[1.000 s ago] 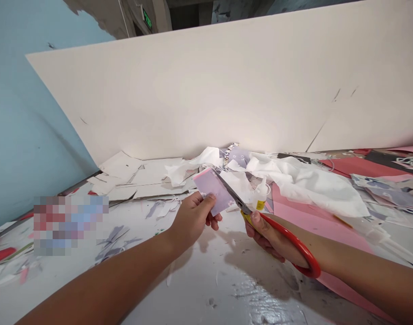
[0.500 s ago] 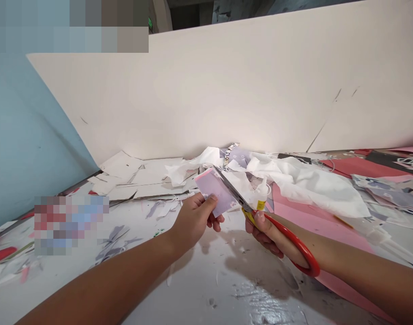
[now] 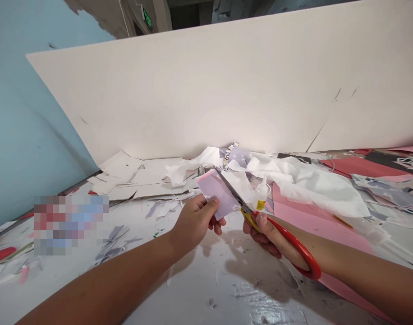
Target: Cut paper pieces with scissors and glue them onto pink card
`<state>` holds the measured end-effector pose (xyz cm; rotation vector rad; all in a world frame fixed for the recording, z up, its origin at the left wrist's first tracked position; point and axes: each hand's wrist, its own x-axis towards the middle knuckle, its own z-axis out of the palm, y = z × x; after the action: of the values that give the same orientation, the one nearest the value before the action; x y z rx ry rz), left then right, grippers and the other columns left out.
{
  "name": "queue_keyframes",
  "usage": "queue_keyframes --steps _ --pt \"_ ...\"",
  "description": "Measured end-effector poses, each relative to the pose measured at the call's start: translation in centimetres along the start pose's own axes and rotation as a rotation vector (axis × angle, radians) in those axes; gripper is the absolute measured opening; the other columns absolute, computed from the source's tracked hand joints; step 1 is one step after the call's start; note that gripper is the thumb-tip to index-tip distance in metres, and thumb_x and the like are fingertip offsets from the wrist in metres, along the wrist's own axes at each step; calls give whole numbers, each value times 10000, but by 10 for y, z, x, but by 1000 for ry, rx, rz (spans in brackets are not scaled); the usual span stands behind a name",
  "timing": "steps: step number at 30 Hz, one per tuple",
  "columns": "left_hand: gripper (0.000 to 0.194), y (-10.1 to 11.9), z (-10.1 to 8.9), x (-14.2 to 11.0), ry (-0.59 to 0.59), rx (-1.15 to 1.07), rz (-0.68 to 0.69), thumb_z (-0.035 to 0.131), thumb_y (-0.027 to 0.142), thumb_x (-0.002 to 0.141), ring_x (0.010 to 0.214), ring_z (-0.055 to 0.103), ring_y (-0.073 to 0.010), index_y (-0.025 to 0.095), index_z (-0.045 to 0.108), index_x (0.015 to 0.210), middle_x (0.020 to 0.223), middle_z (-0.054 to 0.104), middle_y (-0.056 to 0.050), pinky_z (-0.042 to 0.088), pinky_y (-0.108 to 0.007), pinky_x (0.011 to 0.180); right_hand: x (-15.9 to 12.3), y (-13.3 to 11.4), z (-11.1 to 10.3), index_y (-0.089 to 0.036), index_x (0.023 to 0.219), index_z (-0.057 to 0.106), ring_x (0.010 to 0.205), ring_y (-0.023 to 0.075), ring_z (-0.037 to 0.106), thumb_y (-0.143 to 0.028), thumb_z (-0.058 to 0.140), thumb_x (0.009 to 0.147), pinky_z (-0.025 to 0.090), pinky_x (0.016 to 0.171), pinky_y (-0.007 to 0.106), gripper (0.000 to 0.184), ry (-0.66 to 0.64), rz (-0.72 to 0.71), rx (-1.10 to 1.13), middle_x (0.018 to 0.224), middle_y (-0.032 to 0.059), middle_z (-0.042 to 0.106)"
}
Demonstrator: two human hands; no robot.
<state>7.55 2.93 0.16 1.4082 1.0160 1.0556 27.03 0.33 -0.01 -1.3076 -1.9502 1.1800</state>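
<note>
Pinched between the thumb and fingers of my left hand is a small lilac paper piece with white flower marks and a pink strip along its far edge. My right hand grips scissors with red and yellow handles. Their blades point away from me and to the left, lying along the paper's right edge. Whether the blades are cutting through it, I cannot tell. Just beyond the scissors stands a small white glue bottle with a yellow label.
Crumpled white sheet material lies behind my right hand. Grey-white cardboard pieces are stacked at the back left. Pink paper spreads on the right, and paper scraps litter the left. A tall white board closes off the back.
The lilac paper and my left hand have shifted slightly to the right, closer against the blades. My right hand and the scissors have barely moved.
</note>
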Motion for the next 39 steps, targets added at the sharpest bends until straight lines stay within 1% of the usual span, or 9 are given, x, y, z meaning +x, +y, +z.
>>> queue_keyframes --steps 4,9,12,19,24,29,34,39 --pt "307 0 1 0 -27 20 -11 457 406 820 421 532 -84 155 523 657 532 591 17 390 -215 482 -1 -4 1 -203 746 442 486 107 287 -731 140 752 295 438 246 608 7 29 8 580 -37 343" --pt "302 -1 1 0 -46 34 -27 448 389 826 412 531 -80 157 514 644 523 595 17 391 -209 478 -2 -5 3 -199 735 435 473 106 288 -736 144 746 296 432 248 611 21 12 24 561 -40 340" --pt "303 -1 1 0 -50 48 -23 449 387 826 408 529 -77 155 514 642 523 594 16 393 -204 474 -1 -6 4 -197 737 442 470 104 275 -738 147 744 288 426 245 617 27 27 33 556 -42 334" --pt "310 0 2 -1 -59 47 -29 455 398 819 407 521 -76 155 511 636 522 583 18 413 -201 463 0 -9 1 -202 716 413 424 81 239 -744 165 741 257 403 226 597 -46 68 48 514 -70 292" --pt "309 3 3 -2 -47 50 -41 454 393 819 404 521 -76 157 513 629 519 581 21 418 -202 464 1 -8 1 -207 659 358 401 71 236 -762 133 725 231 377 208 603 -57 77 18 494 -69 304" --pt "310 2 2 -2 -51 40 -38 451 398 823 408 527 -77 154 523 644 528 584 14 424 -202 470 1 -8 2 -207 632 332 405 69 222 -778 131 708 213 363 200 610 -47 96 -8 494 -64 296" --pt "319 0 1 -2 -51 38 -34 455 412 818 412 529 -81 154 528 646 533 587 10 427 -205 473 2 -6 5 -206 586 286 404 63 181 -773 145 714 166 362 193 598 10 82 6 469 -73 250" --pt "334 3 2 -3 -38 54 -40 460 419 810 417 531 -89 149 534 629 529 586 1 431 -211 476 0 -12 1 -206 565 270 381 58 230 -773 178 712 226 355 193 594 -44 102 -18 464 -70 268"
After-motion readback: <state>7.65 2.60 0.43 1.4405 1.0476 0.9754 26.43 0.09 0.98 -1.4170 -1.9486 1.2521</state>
